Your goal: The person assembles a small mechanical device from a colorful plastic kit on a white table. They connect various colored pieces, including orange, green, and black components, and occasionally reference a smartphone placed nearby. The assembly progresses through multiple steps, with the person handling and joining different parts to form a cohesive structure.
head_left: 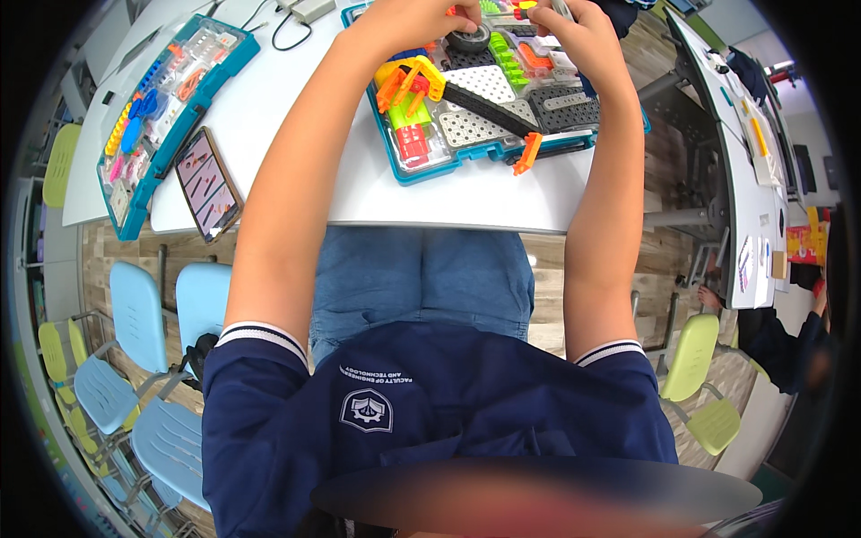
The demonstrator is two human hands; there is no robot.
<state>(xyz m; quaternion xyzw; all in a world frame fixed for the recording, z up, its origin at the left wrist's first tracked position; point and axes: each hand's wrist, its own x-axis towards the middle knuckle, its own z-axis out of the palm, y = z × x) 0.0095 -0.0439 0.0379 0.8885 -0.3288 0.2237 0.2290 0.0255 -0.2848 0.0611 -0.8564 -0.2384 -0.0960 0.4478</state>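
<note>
Left hand (438,16): fingers bent, far edge of view, at 1 black wheel (468,40); cannot tell whether gripping.
Right hand (581,31): fingers closed round 1 thin grey piece (562,9), cut off by far edge.
Wheel: far part of the case (426,174) under the hands.
In the way: 1 black bar (489,108), orange at both ends, slanting over the plates.
White plates (473,125): 2, in same case.
Cases: 2, teal; second case (136,218) at left.
Phone (208,184): 1, beside second case.
Blue chairs (136,314): at least 3, near left.
Green chair (691,359): 1, near right.
</note>
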